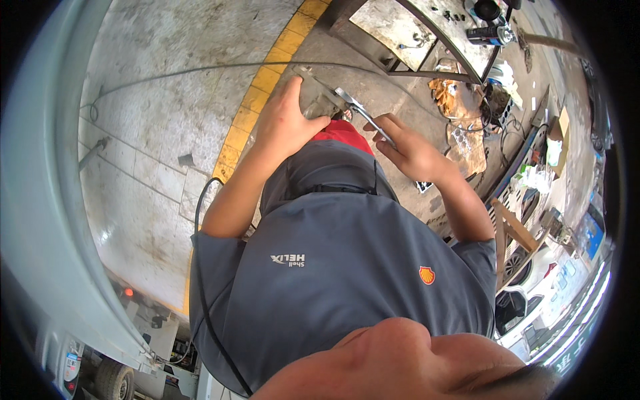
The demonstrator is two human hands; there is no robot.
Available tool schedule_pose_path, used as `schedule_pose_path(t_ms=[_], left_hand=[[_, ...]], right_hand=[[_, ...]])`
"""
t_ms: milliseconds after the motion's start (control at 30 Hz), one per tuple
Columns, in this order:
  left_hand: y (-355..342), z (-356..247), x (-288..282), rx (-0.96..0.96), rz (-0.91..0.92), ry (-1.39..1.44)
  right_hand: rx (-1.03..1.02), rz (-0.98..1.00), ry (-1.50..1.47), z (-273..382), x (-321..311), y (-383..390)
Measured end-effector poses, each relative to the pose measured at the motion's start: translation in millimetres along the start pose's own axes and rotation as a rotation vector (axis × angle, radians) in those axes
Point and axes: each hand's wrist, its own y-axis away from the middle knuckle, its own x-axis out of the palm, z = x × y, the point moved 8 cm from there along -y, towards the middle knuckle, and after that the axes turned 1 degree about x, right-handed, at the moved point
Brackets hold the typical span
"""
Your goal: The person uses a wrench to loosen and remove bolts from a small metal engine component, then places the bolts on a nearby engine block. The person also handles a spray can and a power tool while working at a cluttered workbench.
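My left hand (283, 127) grips the near left side of a flat grey metal part (321, 101), thumb toward me and the other fingers partly hidden at its far edge. In my right hand (415, 152) is a silver wrench (360, 110), held by its handle with the fingers curled round it. The wrench points up and left, and its head lies at the right edge of the metal part; whether it sits on a fastener is too small to tell. Red fabric (343, 135) shows just below the part, in front of my grey shirt.
A metal-framed table (433, 37) stands ahead at right, with a spray can (490, 35) on it. Stained cardboard (463, 137) lies on the floor below. A dark hose (220, 65) crosses the floor by a yellow line (257, 93). A pale vehicle body (47, 167) rises at left.
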Motion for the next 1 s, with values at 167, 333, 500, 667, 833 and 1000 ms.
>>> schedule_pose_path(t_ms=[167,333,500,667,833,1000], left_hand=[[-9,5,18,0.138,-0.103,-0.023],[-12,22,50,0.089,-0.027,-0.108],[-16,61,94,-0.046,0.287,-0.016],[-15,90,103,-0.163,0.561,0.487],[-8,93,132,-0.342,0.83,0.78],[-2,87,113,-0.087,0.42,0.188]], right_hand=[[0.164,-0.083,-0.142,-46,23,-4],[0.283,-0.124,-0.218,-74,48,-15],[0.264,-0.086,-0.312,-102,76,-16],[0.221,-0.036,-0.242,-63,61,-15],[0.234,-0.06,-0.259,-87,73,-30],[0.333,-0.048,-0.443,-99,100,-17]])
